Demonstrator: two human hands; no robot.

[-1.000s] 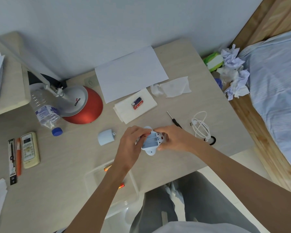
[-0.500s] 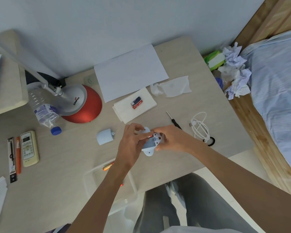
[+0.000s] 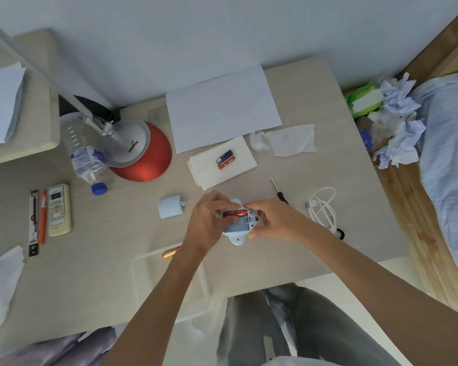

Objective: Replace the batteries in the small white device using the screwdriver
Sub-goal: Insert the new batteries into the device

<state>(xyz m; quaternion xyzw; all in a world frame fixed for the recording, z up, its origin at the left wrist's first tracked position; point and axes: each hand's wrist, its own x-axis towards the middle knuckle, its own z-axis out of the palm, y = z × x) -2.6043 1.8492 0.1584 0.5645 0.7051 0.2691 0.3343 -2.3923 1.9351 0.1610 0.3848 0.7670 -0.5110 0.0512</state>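
**Red battery at the open device**

You hold the white device [image 3: 237,229] over the surface [image 3: 315,247] with both hands. Your right hand [image 3: 274,220] grips its right end. Your left hand [image 3: 209,220] pinches the left end of a red battery [image 3: 234,213] lying across the open compartment. The screwdriver [image 3: 279,191] lies just behind your right hand.

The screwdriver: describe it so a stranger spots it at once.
On the beige desk, find the coiled white cable near the right edge. Just left of it, beyond the right hand, lies the screwdriver: the only thin metal shaft with a black handle.
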